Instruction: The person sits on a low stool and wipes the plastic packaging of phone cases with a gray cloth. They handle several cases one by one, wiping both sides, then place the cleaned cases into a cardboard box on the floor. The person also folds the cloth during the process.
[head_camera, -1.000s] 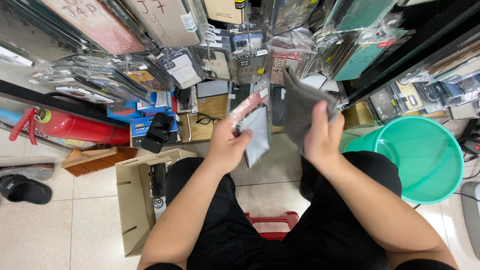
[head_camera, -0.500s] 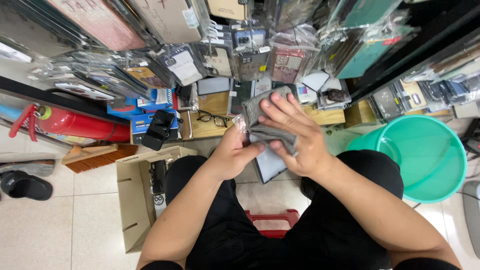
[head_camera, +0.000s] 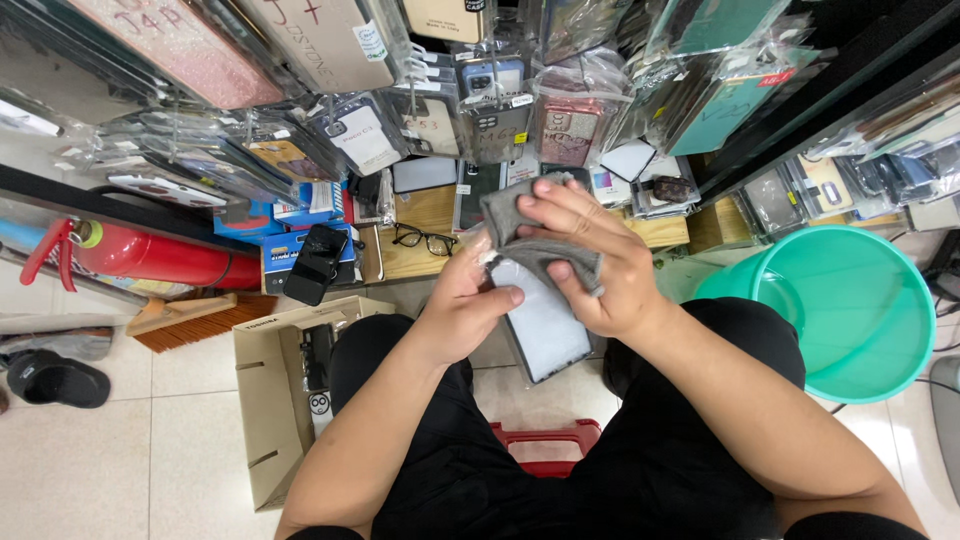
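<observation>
Right hand (head_camera: 598, 262) now presses the crumpled grey cloth (head_camera: 535, 245) flat onto the clear-wrapped white phone case (head_camera: 545, 322) that the left hand (head_camera: 468, 305) pinches at 7 o'clock, where a second ago the cloth dangled loose, so wiping's underway above the red stool (head_camera: 540, 445).

I take the open cardboard box (head_camera: 270, 400) on the tile floor as my landmark. Above it lies a wooden shelf board (head_camera: 425, 235) carrying black-framed eyeglasses (head_camera: 425, 239) and a black phone (head_camera: 316, 264). Up-left of the box, a red fire extinguisher (head_camera: 150, 257) lies on its side, with a broom head (head_camera: 195, 318) just below it. Far left of the box sits a black shoe (head_camera: 55, 380). To the box's right, a red stool edge (head_camera: 545, 445) shows; well further right stands a green plastic basin (head_camera: 850, 310). Packaged phone cases (head_camera: 500, 100) hang in rows above.
</observation>
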